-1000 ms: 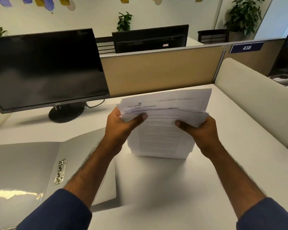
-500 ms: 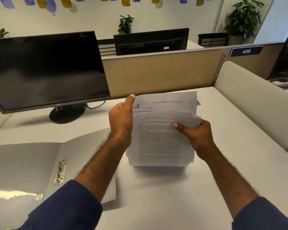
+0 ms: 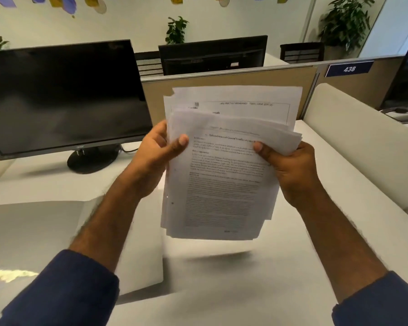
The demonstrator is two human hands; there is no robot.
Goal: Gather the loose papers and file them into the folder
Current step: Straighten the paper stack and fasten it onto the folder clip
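A stack of printed white papers (image 3: 224, 184) hangs upright in the air above the white desk (image 3: 245, 278), its sheets unevenly aligned at the top. My left hand (image 3: 154, 156) grips the stack's left edge, thumb on the front page. My right hand (image 3: 290, 168) grips the right edge the same way. The grey folder (image 3: 33, 236) lies open and flat on the desk at the lower left, partly under my left forearm. Its metal clip is hidden.
A black monitor (image 3: 61, 95) on a round stand (image 3: 92, 158) stands at the back left. A tan partition (image 3: 233, 90) closes the desk's far side and a cream divider (image 3: 363, 147) runs along the right.
Both hands have raised the stack off the desk and nearer to me. My left hand has shifted from the stack's upper left edge to a thumb-on-front grip.
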